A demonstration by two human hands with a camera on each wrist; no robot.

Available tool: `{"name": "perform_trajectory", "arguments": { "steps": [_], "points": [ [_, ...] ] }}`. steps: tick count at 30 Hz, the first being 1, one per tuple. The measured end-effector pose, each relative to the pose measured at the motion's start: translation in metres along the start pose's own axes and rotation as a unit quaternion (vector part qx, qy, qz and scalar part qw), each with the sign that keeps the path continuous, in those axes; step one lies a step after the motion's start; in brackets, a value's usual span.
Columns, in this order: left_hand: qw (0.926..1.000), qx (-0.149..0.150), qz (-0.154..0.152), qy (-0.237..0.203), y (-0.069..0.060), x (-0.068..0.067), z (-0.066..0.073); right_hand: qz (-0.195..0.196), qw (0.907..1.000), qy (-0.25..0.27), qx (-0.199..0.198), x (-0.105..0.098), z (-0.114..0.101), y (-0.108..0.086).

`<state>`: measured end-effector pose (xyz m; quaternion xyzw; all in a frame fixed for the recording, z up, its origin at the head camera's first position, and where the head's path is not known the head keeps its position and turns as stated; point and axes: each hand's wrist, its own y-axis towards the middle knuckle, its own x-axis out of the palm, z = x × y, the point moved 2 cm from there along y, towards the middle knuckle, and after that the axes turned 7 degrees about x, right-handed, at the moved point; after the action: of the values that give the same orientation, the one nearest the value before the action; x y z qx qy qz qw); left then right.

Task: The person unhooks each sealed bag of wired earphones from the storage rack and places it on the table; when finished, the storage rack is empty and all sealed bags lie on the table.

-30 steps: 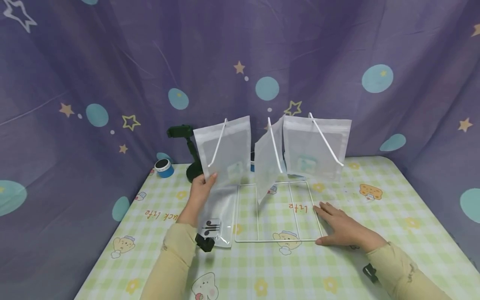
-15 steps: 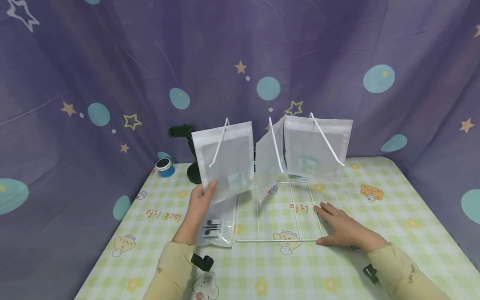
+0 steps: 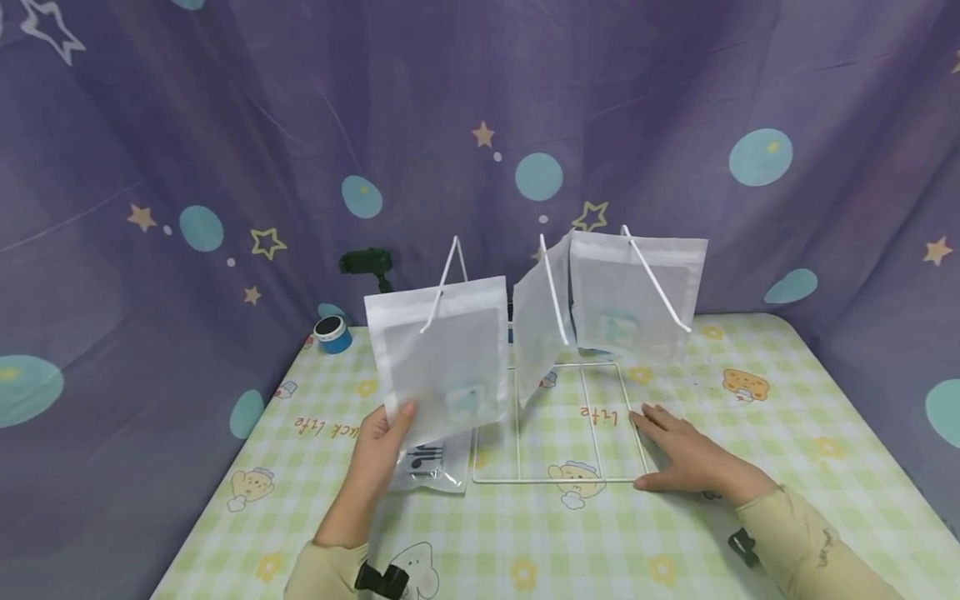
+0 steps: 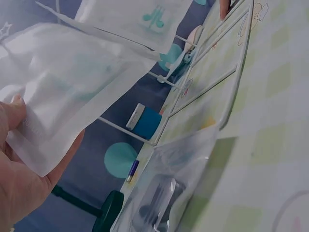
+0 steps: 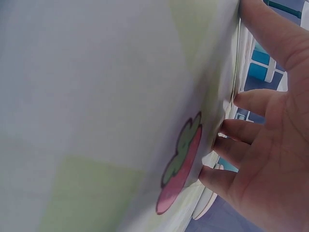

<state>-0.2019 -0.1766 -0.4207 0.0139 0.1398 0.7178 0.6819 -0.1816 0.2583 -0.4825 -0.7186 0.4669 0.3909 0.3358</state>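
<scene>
My left hand (image 3: 378,450) pinches the lower left edge of a white zip packet (image 3: 442,367), thumb in front. A white wire hook seems to pass through the packet's top. In the left wrist view, the thumb presses the packet (image 4: 72,82). Two more white packets, a middle one (image 3: 542,312) turned edgewise and a right one (image 3: 637,292), hang on the rack's other hooks. My right hand (image 3: 686,450) rests on the table with fingers spread, touching the right side of the white wire rack's base (image 3: 558,481). The right wrist view shows this hand (image 5: 265,130) with extended fingers.
A clear pouch with dark earphones (image 3: 427,467) lies left of the rack base, partly behind the held packet. A blue jar (image 3: 332,335) and a dark green stand (image 3: 367,262) are at the back left. A purple curtain (image 3: 480,67) hangs behind the checked tablecloth (image 3: 600,542).
My left hand has drawn the left packet toward me and downward along its hook, now covering more of the earphone pouch. My right hand stays at the rack base.
</scene>
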Motion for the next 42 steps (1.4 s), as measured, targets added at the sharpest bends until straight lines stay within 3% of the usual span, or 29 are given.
{"name": "perform_trajectory", "arguments": {
  "steps": [11, 14, 18, 25, 33, 37, 42],
  "points": [
    [0.9994, 0.018, -0.016, 0.026, -0.045, -0.024, 0.016, 0.004, 1.0, -0.007, -0.005, -0.001, -0.001, -0.001],
    [0.9987, 0.036, -0.018, 0.029, -0.053, -0.029, 0.023, 0.005, 0.9999, -0.006, -0.006, -0.001, 0.0, -0.001],
    [0.9974, 0.067, -0.025, 0.003, -0.06, -0.036, 0.031, 0.006, 0.9999, -0.007, -0.007, 0.0, 0.0, -0.002],
    [0.9916, 0.116, -0.025, -0.052, -0.058, -0.057, 0.042, 0.001, 1.0, -0.004, -0.005, 0.002, 0.001, -0.001],
    [0.9812, 0.146, 0.007, -0.126, -0.047, -0.108, 0.049, 0.003, 1.0, -0.006, -0.004, 0.003, 0.002, 0.0],
    [0.9828, 0.128, 0.013, -0.132, -0.04, -0.135, 0.04, 0.008, 0.9999, -0.009, -0.007, 0.003, 0.002, 0.0],
    [0.9922, 0.082, -0.007, -0.093, -0.03, -0.165, 0.02, 0.014, 0.9997, -0.012, -0.013, 0.002, 0.002, 0.0]
  ]
}}
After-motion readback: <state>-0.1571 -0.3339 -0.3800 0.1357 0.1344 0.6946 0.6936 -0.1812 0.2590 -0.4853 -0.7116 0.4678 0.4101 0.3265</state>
